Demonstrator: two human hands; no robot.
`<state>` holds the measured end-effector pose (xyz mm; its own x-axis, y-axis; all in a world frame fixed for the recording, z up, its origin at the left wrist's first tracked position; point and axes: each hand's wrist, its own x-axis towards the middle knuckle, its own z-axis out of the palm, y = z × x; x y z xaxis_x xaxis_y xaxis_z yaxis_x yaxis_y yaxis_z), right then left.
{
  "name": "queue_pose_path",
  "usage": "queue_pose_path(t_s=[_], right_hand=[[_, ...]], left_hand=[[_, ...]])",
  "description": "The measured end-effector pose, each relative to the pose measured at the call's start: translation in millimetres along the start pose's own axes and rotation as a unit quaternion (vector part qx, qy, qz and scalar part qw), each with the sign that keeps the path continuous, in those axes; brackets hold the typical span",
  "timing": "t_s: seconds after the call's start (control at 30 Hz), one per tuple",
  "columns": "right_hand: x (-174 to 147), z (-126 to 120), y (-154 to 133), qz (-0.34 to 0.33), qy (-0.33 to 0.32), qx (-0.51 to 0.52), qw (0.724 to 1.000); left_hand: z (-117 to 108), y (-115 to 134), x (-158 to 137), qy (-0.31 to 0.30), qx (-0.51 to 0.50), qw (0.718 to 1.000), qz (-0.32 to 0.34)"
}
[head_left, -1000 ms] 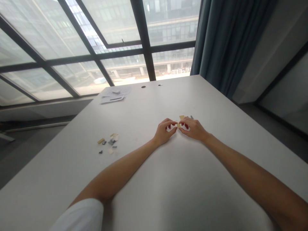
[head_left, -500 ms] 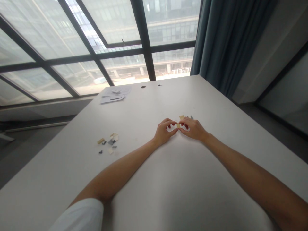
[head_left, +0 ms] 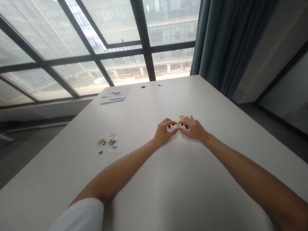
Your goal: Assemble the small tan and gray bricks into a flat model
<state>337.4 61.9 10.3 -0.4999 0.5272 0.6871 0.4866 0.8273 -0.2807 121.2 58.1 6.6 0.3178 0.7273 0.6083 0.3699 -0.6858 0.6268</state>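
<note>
Between the fingertips of both hands is a small tan piece (head_left: 178, 125), which looks like a toy building brick; its details are too small to make out. My left hand (head_left: 165, 131) pinches it from the left with thumb and forefinger. From the right, my right hand (head_left: 192, 129) grips the same piece, also thumb and forefinger. Just behind the right hand lie a flat tan piece (head_left: 181, 117) and a grey piece (head_left: 192, 117), partly hidden by the fingers.
On the white table (head_left: 144, 115), a loose group of tan, grey and black pieces (head_left: 112, 141) lies to the left. Papers (head_left: 113, 98) rest near the far left edge. Windows (head_left: 120, 29) stand behind the table, and a blue curtain (head_left: 216, 48) hangs at the right.
Almost nothing differs. Both hands keep their place and grip on the small tan piece, with only a very slight shift of the fingers.
</note>
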Motion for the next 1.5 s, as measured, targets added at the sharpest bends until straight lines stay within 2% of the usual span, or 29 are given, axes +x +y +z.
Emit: queue_pose_path(t_s=[1.5], right_hand=[[-0.4, 0.9, 0.8, 0.002, -0.006, -0.002, 1.000]], left_hand=[[0.0, 2.0, 0.4, -0.002, 0.009, 1.000, 0.008]])
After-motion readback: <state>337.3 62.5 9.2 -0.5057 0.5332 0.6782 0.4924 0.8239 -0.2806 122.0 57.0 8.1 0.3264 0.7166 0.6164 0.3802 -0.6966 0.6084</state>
